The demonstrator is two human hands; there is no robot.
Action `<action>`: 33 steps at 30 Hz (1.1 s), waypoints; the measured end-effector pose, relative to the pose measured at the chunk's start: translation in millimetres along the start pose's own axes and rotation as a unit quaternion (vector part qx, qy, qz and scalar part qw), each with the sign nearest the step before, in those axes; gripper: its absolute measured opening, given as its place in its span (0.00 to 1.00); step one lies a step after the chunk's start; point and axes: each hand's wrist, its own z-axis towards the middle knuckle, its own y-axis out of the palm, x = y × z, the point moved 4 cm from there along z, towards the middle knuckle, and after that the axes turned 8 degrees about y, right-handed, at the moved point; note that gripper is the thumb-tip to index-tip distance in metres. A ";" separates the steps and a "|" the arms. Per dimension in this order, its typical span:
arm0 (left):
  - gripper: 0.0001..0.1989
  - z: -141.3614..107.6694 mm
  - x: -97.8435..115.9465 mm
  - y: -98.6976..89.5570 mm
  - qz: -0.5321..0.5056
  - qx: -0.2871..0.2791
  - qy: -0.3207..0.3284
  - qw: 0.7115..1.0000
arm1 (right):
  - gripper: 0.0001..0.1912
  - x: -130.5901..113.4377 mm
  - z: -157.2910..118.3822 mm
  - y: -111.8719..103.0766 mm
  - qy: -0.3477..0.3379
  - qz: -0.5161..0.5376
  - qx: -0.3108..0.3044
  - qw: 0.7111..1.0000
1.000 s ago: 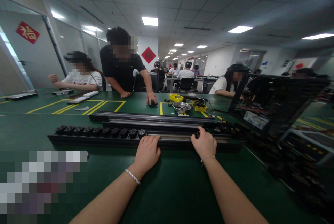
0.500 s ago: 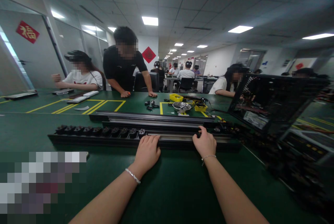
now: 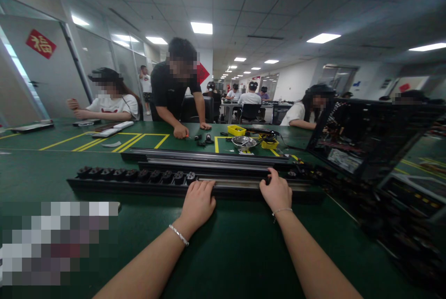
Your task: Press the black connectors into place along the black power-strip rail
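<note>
A long black rail [image 3: 139, 190] lies across the green table in front of me, with several round black parts [image 3: 155, 176] in a row along its left half. My left hand [image 3: 199, 202] is closed over the rail's near edge, just right of the last round part. Farther right, my right hand [image 3: 278, 192] is curled at the rail's channel [image 3: 237, 182]. A small dark piece [image 3: 267, 181] shows between its thumb and forefinger; its kind is not clear.
Behind lie more long rails [image 3: 209, 157]. A metal bowl [image 3: 244, 142] and yellow bins [image 3: 236, 130] stand farther back. An open computer case [image 3: 362, 136] rises at the right. Across the table a person in black [image 3: 177, 94] leans over small black parts [image 3: 208, 138].
The person in black has shifted right, one hand moving to the small parts. Another person now shows in the left background. My hands stay almost in place on the rail.
</note>
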 end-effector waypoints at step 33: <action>0.21 0.4 0.4 0.0 -0.005 -0.002 -0.001 1.000 | 0.24 2.8 1.1 -2.7 0.014 -0.009 0.006 1.000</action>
